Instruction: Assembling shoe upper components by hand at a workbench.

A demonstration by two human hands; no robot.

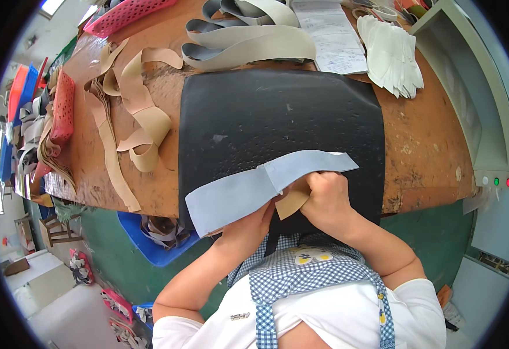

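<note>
A light blue-grey strip [231, 195] of leather-like material, with a seam across its middle, is held up above a black mat [278, 110]. My left hand [248, 230] grips it from below near the seam; its fingers are mostly hidden behind the strip. My right hand [328, 198] is closed in a fist at the strip's lower edge on the right. A short tan strip [293, 202] sticks out between the two hands, pinched by my right hand. Whether the tan and blue pieces are joined cannot be seen.
Tan strips [144, 113] lie on the wooden table [426, 145] to the left, grey looped strips [254, 43] at the back. Written sheets [333, 41] and white pieces [389, 55] sit back right, beside a grey machine frame [481, 87]. A blue basin [144, 241] stands below the table.
</note>
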